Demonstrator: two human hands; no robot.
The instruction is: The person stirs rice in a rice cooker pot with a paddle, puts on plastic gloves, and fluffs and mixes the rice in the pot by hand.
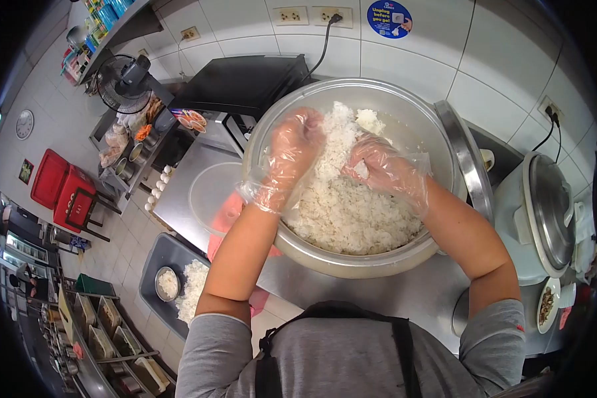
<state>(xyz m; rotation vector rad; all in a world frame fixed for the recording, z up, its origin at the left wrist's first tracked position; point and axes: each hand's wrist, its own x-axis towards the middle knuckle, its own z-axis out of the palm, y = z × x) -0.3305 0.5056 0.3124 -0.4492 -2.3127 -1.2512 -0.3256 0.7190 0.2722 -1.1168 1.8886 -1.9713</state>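
A wide metal pot [351, 270] holds a heap of white rice [358, 219]. Both hands wear clear plastic gloves and are inside the pot. On the pot's left side, my left hand [297, 136] is closed beside the rice, its fingers curled; what it holds, if anything, is hidden. My right hand [381, 162] is closed round a clump of rice, near the middle of the pot. A paler lump of rice [370, 121] lies just beyond my right hand.
A clear round container [209, 199] and a pink cloth [227, 215] lie left of the pot. A grey tub [154, 265] with rice and a bowl is lower left. A lid [467, 156] leans at the pot's right, near a large cooker [524, 219]. A black oven [239, 83] stands behind.
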